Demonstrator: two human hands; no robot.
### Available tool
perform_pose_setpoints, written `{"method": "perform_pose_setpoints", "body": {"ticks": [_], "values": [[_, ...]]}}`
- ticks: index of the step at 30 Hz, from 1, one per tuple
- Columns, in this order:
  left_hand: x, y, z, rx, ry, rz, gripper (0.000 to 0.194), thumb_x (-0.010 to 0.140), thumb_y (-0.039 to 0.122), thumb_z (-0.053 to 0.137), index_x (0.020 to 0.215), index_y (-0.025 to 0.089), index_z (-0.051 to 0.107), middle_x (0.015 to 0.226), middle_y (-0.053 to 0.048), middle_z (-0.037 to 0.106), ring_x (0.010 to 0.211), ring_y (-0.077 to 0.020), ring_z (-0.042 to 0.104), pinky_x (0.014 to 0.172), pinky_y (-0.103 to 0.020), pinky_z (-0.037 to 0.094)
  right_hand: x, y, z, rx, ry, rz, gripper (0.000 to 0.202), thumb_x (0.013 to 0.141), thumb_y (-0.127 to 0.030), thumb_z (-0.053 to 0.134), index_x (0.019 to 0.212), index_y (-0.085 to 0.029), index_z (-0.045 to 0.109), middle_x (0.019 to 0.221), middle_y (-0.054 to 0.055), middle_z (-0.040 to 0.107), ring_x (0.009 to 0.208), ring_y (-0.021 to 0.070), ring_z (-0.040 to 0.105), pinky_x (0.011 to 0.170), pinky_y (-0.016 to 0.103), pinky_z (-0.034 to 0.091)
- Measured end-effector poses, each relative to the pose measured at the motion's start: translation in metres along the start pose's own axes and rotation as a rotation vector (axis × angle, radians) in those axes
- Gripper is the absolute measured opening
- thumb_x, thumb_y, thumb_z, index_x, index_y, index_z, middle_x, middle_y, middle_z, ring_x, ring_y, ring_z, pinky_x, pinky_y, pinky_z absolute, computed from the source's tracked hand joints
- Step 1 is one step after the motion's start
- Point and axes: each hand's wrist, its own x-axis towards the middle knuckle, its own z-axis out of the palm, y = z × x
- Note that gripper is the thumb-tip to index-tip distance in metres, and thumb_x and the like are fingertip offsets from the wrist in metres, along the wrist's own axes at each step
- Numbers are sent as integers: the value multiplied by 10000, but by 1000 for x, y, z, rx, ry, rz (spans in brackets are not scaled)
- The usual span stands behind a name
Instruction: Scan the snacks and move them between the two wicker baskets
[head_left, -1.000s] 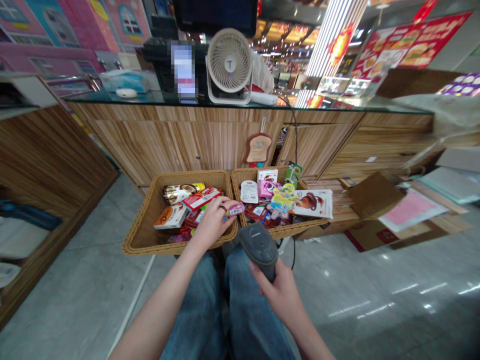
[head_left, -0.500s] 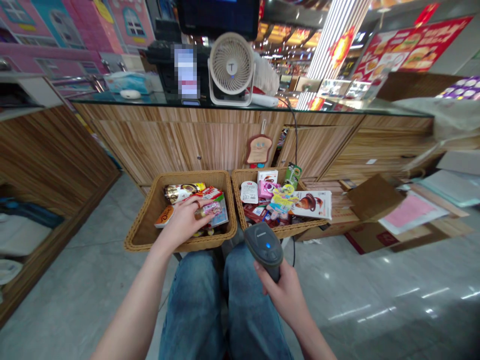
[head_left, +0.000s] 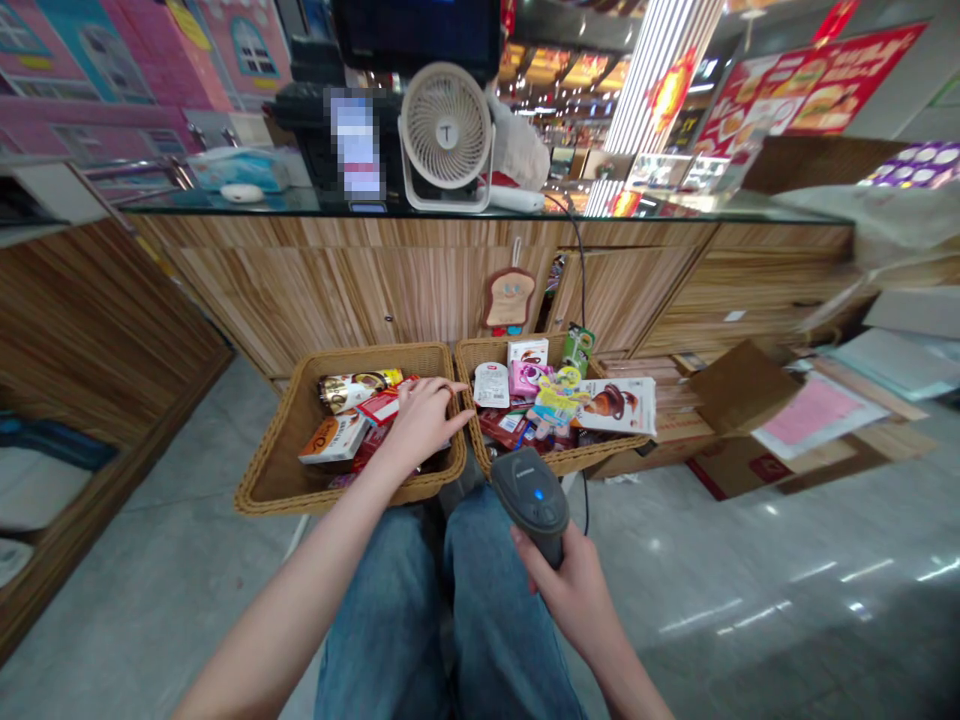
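Observation:
My left hand [head_left: 426, 418] reaches over the right side of the left wicker basket [head_left: 262, 462], thumb and forefinger stretched apart toward the right basket [head_left: 553, 462]. Nothing shows between these fingers; the hand hides part of the goods below. Beside it are a red packet [head_left: 381, 406], an orange-and-white box [head_left: 334, 438] and a gold-and-brown pack [head_left: 358, 388]. My right hand [head_left: 574, 580] grips a dark barcode scanner [head_left: 531, 492] with a blue light, held above my right knee. In the right basket lie a white-lidded cup [head_left: 492, 385], a pink pack [head_left: 527, 378] and a long white box [head_left: 616, 405].
Behind the baskets rises a wood-grain counter [head_left: 315, 290] carrying a white fan [head_left: 448, 130], a monitor [head_left: 420, 35] and a lit phone [head_left: 357, 150]. A black cable [head_left: 583, 270] hangs down its front. Opened cardboard boxes [head_left: 742, 400] lie on the floor at right.
My left hand has moved right, from inside the left basket to its right rim. The small pink packet at its fingers is no longer visible there. The scanner stays almost in place.

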Motion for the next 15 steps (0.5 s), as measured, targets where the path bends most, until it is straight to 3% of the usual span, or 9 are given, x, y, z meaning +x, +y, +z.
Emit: {"method": "perform_pose_setpoints", "body": {"ticks": [5,8,12,15], "values": [[49,37,27,201,-110,75,452,1007,498,581,1277,166,728,1283,-171,728,1281,-345,594,1201,-578,280,0,5,-4,-10,35,5,277,963,-448,629,916,-184,700,481,-50,539,445,168,566,435,214,434],[73,50,42,350,-197,49,528,992,592,563,1172,148,786,1164,-189,775,1209,-364,644,1241,-599,187,0,7,-7,-19,57,7,282,967,-451,628,906,-184,696,476,-50,536,447,169,564,436,213,433],[93,61,57,438,-380,-32,651,1027,675,410,1122,173,813,1105,-172,804,1165,-369,692,1244,-637,96,0,9,-9,-5,55,6,264,966,-436,631,913,-185,690,482,-47,543,444,170,560,434,215,431],[98,65,65,460,-448,-83,715,988,726,458,1201,126,783,1201,-231,771,1197,-406,686,1230,-656,81,0,11,-10,9,48,15,269,971,-446,637,924,-187,692,482,-47,542,446,173,564,436,218,435]]}}
